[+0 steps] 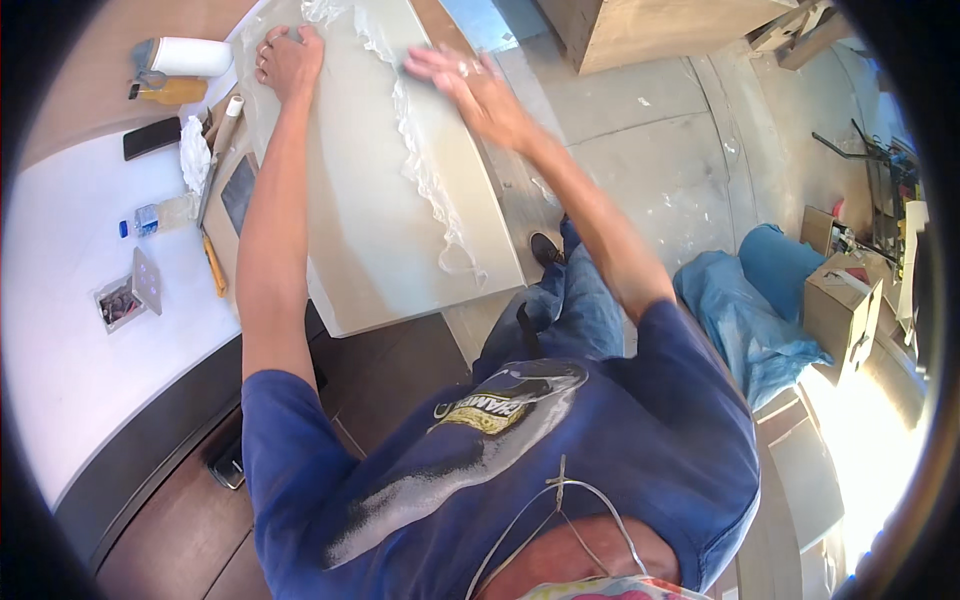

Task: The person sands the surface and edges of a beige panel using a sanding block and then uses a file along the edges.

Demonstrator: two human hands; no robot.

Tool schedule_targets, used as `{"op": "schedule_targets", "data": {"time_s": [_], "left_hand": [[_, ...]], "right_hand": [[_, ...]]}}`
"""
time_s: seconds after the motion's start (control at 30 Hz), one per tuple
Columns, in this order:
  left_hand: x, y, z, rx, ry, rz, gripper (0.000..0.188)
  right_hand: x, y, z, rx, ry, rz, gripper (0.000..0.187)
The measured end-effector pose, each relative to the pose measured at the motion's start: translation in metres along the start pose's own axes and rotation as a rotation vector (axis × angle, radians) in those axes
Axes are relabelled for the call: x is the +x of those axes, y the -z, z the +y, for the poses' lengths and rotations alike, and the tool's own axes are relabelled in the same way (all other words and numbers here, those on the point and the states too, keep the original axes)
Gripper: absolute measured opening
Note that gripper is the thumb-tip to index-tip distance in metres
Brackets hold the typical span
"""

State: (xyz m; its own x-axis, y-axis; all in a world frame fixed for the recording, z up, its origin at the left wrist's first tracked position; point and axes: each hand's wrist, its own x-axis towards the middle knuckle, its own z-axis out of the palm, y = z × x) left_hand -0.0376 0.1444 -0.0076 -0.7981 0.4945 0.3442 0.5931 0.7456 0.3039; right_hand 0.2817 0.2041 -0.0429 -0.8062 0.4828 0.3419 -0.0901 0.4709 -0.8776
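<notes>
Nearest is the dark blue shirt (pixel 650 420) of the person. Before it lies the pale board (pixel 470 200), with its near left corner above a dark brown surface (pixel 390 365). On the board is a clear film (pixel 407 130), whose wrinkled edge runs lengthwise. Farther up, the left hand (pixel 291 64) rests near the board's left edge, its fingers bent; I cannot tell if this grip is clamped on the film. The right hand (pixel 475 92), blurred, is over the right edge, its grip apart and fingers stretched. At left, the white bench (pixel 70 240) carries a clear bottle (pixel 165 215) and a black phone (pixel 152 138). Far to the right, a blue plastic sheet (pixel 735 315) lies near a cardboard box (pixel 838 315).
</notes>
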Motion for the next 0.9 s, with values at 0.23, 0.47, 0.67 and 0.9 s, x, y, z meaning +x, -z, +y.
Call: {"op": "schedule_targets", "data": {"time_s": [0.23,0.47,0.67,0.9], "left_hand": [[-0.006,-0.011,-0.011,-0.037,0.022,-0.012,0.064],[-0.008,0.007,-0.023,-0.207,-0.071,0.089,0.050],[-0.104,0.060,0.064,-0.397,-0.839,-0.594,0.030],[-0.101,0.061,0.088,-0.033,-0.879,-0.912,0.031]], "right_hand": [[-0.101,-0.007,-0.033,0.048,-0.105,-0.049,0.052],[-0.293,0.043,-0.109,-0.033,-0.204,-0.085,0.047],[-0.282,0.117,-0.046,0.141,-0.607,0.531,0.058],[-0.256,0.120,-0.029,0.107,-0.561,0.462,0.060]]}}
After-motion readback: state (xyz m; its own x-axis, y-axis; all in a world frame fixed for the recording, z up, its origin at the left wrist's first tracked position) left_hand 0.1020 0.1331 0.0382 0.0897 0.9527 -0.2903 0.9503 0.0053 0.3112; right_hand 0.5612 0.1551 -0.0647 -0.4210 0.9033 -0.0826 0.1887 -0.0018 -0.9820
